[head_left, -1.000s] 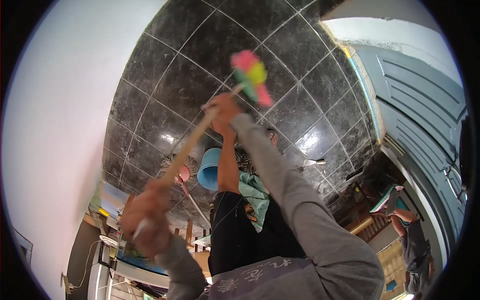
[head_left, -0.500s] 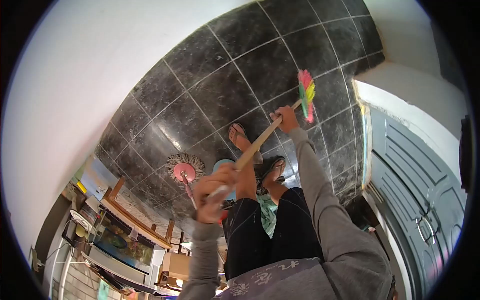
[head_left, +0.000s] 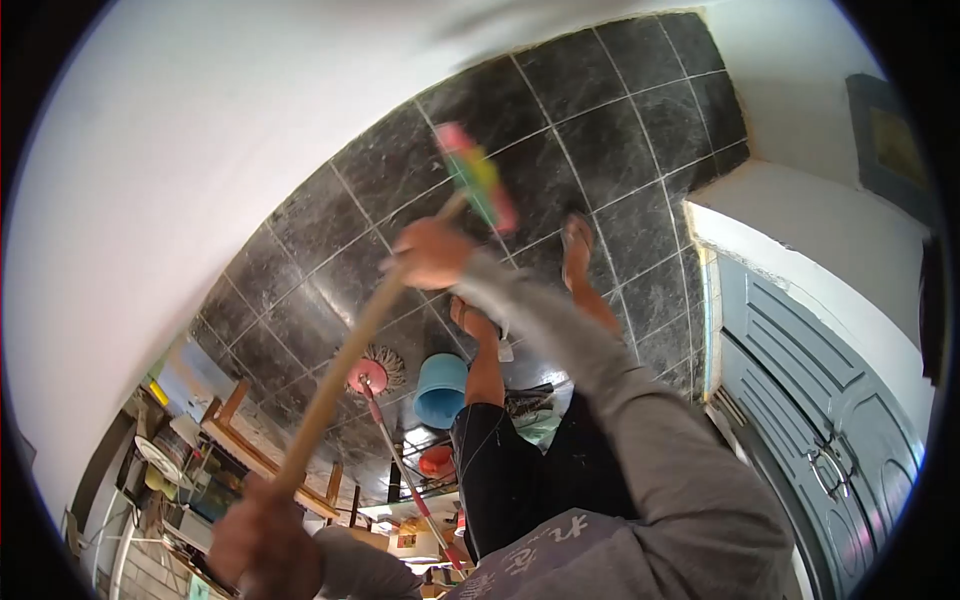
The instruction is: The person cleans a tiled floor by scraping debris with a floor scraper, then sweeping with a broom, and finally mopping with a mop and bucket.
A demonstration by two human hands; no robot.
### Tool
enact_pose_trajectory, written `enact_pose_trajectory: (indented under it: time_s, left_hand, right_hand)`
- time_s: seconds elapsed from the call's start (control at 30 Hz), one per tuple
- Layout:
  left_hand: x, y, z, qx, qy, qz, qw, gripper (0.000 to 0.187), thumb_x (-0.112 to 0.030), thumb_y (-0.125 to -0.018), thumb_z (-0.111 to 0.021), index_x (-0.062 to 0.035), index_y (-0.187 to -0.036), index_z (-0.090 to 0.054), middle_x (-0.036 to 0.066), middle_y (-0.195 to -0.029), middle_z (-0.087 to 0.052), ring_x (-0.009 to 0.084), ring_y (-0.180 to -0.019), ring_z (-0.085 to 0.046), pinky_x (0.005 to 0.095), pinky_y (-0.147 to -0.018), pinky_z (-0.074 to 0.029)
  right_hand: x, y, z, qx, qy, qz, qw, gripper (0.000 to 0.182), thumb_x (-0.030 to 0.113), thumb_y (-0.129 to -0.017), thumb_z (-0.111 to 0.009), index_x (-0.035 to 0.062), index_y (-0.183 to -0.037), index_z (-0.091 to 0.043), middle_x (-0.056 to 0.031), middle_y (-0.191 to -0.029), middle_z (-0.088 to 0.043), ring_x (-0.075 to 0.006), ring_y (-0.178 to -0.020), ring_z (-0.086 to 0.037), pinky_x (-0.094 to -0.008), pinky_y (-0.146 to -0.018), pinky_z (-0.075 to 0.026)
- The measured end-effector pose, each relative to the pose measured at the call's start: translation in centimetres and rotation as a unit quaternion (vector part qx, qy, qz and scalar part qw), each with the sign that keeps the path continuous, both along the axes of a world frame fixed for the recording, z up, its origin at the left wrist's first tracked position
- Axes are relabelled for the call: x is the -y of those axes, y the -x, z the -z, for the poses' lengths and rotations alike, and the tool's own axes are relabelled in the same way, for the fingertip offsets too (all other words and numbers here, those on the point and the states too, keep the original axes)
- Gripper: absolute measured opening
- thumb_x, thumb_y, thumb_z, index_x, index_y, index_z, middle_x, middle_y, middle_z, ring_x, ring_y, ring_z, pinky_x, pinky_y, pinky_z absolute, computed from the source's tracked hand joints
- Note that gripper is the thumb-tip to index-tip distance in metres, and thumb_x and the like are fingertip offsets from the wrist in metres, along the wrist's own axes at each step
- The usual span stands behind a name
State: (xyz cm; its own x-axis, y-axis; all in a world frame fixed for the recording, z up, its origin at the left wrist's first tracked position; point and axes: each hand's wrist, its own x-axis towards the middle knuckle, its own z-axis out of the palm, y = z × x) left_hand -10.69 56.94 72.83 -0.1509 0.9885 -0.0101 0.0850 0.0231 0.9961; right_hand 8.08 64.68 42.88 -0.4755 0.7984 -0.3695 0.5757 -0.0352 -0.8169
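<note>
Sweeping step in hand, by look of it: broom (head_left: 478,186) head, pink-yellow-green, on black tile floor (head_left: 400,170) at upper centre of frame. Right hand (head_left: 432,252) fingers wrapped round wooden handle near head; left hand (head_left: 262,545), lower left, fingers closed on handle end. Blue bucket (head_left: 441,388) and mop (head_left: 372,372) near feet, mid-frame. Next stroke likely calls for pulling head across tiles, clear of bucket.

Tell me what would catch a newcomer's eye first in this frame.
First, the broom: its long wooden handle crosses the middle, gripped low by the left hand and higher by the right hand, with its pink, yellow and green bristles on the glossy black tiled floor. Behind the person's legs stand a blue bucket and a pink mop.
</note>
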Motion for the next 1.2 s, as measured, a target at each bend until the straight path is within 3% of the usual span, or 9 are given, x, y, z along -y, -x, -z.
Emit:
enact_pose_trajectory:
  time_s: [0.07,0.13,0.3,0.43,0.7,0.73,0.8,1.1,1.2]
  left_hand:
    - [0.1,-4.2,5.3,-0.436,0.204,-0.035,0.876,0.030,-0.028,-0.097,-0.049,-0.0124,-0.073,-0.056,0.002,-0.068,-0.050,0.0174,-0.066,-0.053,0.0317,-0.056,-0.044]
    - [-3.6,-12.7,12.5,0.191,0.127,0.096,0.969,0.032,-0.019,-0.092,-0.052,0.0091,-0.095,-0.068,0.022,-0.100,-0.066,0.0280,-0.096,-0.064,0.0329,-0.080,-0.052]
    - [-7.3,-27.1,25.2,0.277,-0.041,0.061,0.958,0.035,-0.015,-0.090,-0.043,0.0035,-0.062,-0.051,0.016,-0.074,-0.054,0.0273,-0.072,-0.053,0.0432,-0.085,-0.045]
    - [-5.7,-19.2,22.1,0.162,0.004,-0.133,0.978,0.027,-0.009,-0.092,-0.049,0.0120,-0.104,-0.060,0.025,-0.098,-0.066,0.0330,-0.092,-0.067,0.0374,-0.081,-0.058]
    - [-0.4,-11.0,4.1,-0.037,-0.050,-0.107,0.992,0.033,-0.014,-0.088,-0.035,-0.0116,-0.057,-0.025,0.004,-0.058,-0.021,0.0210,-0.063,-0.029,0.0481,-0.097,-0.037]
    - [-0.8,-14.0,2.8,-0.119,-0.068,-0.360,0.923,0.033,-0.015,-0.089,-0.038,-0.0082,-0.058,-0.029,0.005,-0.057,-0.028,0.0274,-0.069,-0.045,0.0546,-0.101,-0.037]
    - [-4.6,-16.9,-0.5,-0.077,-0.137,-0.220,0.963,0.041,-0.025,-0.089,-0.039,-0.0172,-0.052,-0.021,-0.002,-0.050,-0.014,0.0153,-0.050,-0.025,0.0354,-0.067,-0.032]
    - [-11.4,-38.4,21.2,0.166,0.084,0.128,0.974,0.038,-0.019,-0.094,-0.041,0.0082,-0.072,-0.055,0.025,-0.086,-0.062,0.0415,-0.101,-0.061,0.0536,-0.097,-0.042]
    - [-14.6,-46.0,27.9,0.263,-0.021,0.153,0.952,0.036,-0.019,-0.094,-0.041,0.0053,-0.068,-0.050,0.024,-0.082,-0.062,0.0399,-0.099,-0.062,0.0560,-0.097,-0.042]
  right_hand:
    - [-0.9,-13.0,6.0,0.087,-0.131,-0.101,0.982,0.020,0.033,-0.076,-0.066,0.0179,-0.087,-0.073,-0.0118,-0.079,-0.067,-0.0374,-0.078,-0.064,-0.0469,-0.071,-0.053]
    - [-3.0,-27.4,14.0,0.200,-0.153,-0.049,0.967,0.029,0.032,-0.069,-0.073,0.0110,-0.088,-0.072,-0.0151,-0.089,-0.067,-0.0349,-0.090,-0.063,-0.0467,-0.080,-0.050]
    - [-11.7,-43.1,27.5,0.250,-0.131,-0.123,0.952,0.026,0.029,-0.068,-0.074,0.0093,-0.085,-0.071,-0.0155,-0.089,-0.067,-0.0361,-0.090,-0.064,-0.0460,-0.080,-0.050]
    - [-13.3,-23.3,19.0,0.212,0.013,-0.127,0.969,0.026,0.028,-0.071,-0.067,0.0088,-0.087,-0.071,-0.0183,-0.093,-0.067,-0.0349,-0.089,-0.066,-0.0443,-0.077,-0.053]
    - [-6.7,4.4,6.4,-0.054,0.071,-0.209,0.974,0.025,0.022,-0.078,-0.067,0.0066,-0.098,-0.070,-0.0151,-0.101,-0.067,-0.0312,-0.096,-0.065,-0.0434,-0.080,-0.053]
    - [-6.0,3.9,4.7,-0.086,0.059,-0.205,0.973,0.023,0.022,-0.078,-0.066,0.0060,-0.095,-0.070,-0.0149,-0.099,-0.068,-0.0312,-0.095,-0.066,-0.0434,-0.079,-0.053]
    - [-6.9,1.6,2.3,-0.144,0.030,-0.194,0.970,0.021,0.022,-0.078,-0.065,0.0048,-0.089,-0.070,-0.0144,-0.094,-0.068,-0.0313,-0.091,-0.066,-0.0433,-0.076,-0.053]
    - [-15.5,-52.7,14.4,0.359,-0.022,-0.119,0.925,0.026,0.034,-0.072,-0.074,0.0125,-0.086,-0.073,-0.0152,-0.089,-0.068,-0.0339,-0.088,-0.066,-0.0434,-0.077,-0.054]
    - [-19.0,-65.6,29.2,0.208,-0.148,0.009,0.967,0.027,0.036,-0.074,-0.070,0.0115,-0.083,-0.072,-0.0154,-0.085,-0.069,-0.0338,-0.085,-0.067,-0.0421,-0.077,-0.053]
